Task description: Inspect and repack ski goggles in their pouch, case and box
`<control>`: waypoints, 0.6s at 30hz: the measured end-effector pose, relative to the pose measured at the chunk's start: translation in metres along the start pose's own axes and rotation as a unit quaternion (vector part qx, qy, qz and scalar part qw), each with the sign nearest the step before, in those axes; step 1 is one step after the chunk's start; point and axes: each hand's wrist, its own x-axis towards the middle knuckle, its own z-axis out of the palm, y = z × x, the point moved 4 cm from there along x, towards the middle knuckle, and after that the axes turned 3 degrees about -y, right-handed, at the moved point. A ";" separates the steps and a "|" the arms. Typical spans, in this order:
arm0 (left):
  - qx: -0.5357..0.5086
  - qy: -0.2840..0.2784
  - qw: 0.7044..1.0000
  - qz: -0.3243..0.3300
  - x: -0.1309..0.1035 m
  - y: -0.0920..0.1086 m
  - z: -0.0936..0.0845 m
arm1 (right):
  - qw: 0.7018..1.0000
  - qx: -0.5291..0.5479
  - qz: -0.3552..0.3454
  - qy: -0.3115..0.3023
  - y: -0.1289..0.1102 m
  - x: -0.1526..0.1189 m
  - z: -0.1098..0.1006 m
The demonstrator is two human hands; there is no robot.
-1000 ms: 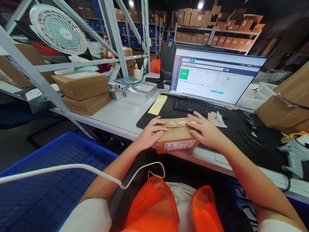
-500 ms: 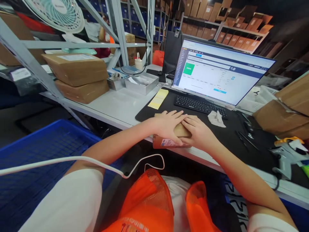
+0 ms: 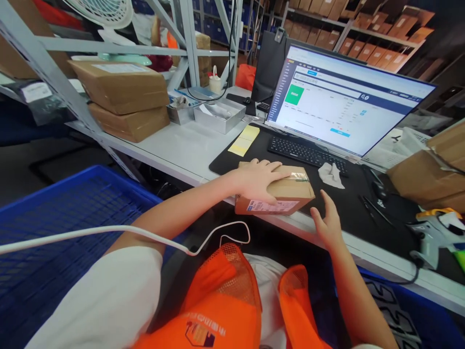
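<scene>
Dim rm it was, metal shelves running across back R, cartons packed tight, blue bins back ctr, grey frame towering over pale desk, dark flr far L

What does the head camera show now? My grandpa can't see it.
A person's left hand rests spread on a taped box at a desk's edge; the right hand is open beside it, apart from the box. Behind are a keyboard and a lit screen; two stacked boxes and a blue crate are to the left.
</scene>
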 end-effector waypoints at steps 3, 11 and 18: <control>-0.016 0.014 1.000 -0.010 -0.013 -0.002 -0.003 | 1.000 0.018 -0.006 -0.010 0.006 -0.014 0.006; -0.049 0.178 0.982 -0.027 -0.074 -0.036 0.008 | 0.995 0.033 -0.024 -0.094 -0.006 -0.012 0.040; -0.061 0.404 0.899 -0.159 -0.183 -0.063 0.042 | 0.974 -0.043 -0.085 -0.205 0.003 -0.007 0.077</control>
